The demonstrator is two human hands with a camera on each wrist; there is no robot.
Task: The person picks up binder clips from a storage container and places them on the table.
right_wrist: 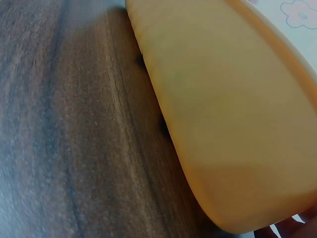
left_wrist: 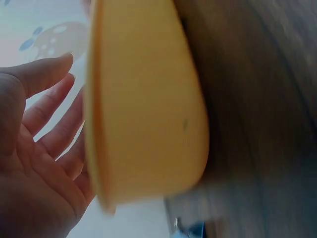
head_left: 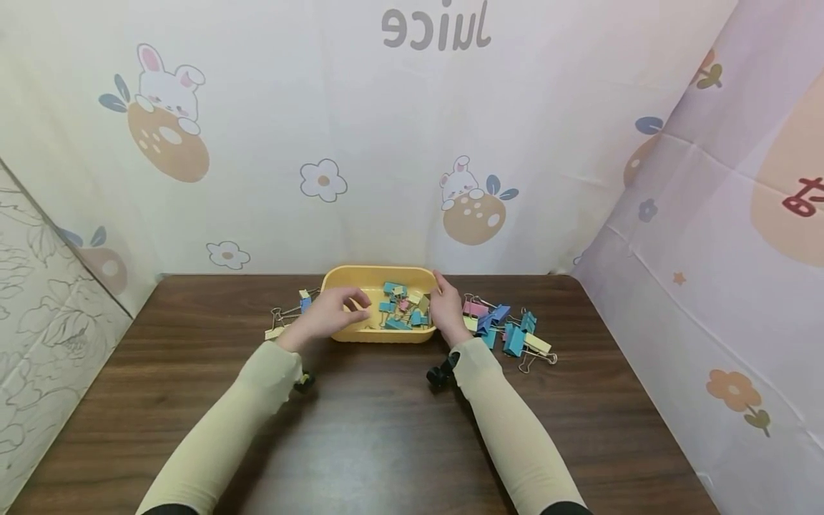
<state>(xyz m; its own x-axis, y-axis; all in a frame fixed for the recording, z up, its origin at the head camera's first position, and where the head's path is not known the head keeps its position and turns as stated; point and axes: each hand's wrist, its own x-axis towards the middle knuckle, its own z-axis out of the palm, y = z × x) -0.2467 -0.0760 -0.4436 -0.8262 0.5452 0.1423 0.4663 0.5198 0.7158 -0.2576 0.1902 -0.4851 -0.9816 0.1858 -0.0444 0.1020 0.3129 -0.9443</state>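
A yellow plastic tray (head_left: 380, 336) stands toward the back of the table with small binder clips (head_left: 399, 306) in teal, yellow and pink, mostly in its right half. My right hand (head_left: 447, 309) grips the tray's right end; its fingers (right_wrist: 292, 227) show at that end in the right wrist view. Over the tray's left part is my left hand (head_left: 336, 312), thumb and fingers apart, nothing between them. From the left wrist, its palm and relaxed fingers (left_wrist: 54, 134) appear beside the tray wall (left_wrist: 143, 99).
Larger binder clips (head_left: 513, 339) in blue, teal, pink and yellow lie heaped right of the tray. A few more clips (head_left: 275, 332) lie on its left, partly behind the left hand. A printed curtain (head_left: 386, 214) hangs behind the brown wooden table (head_left: 360, 429).
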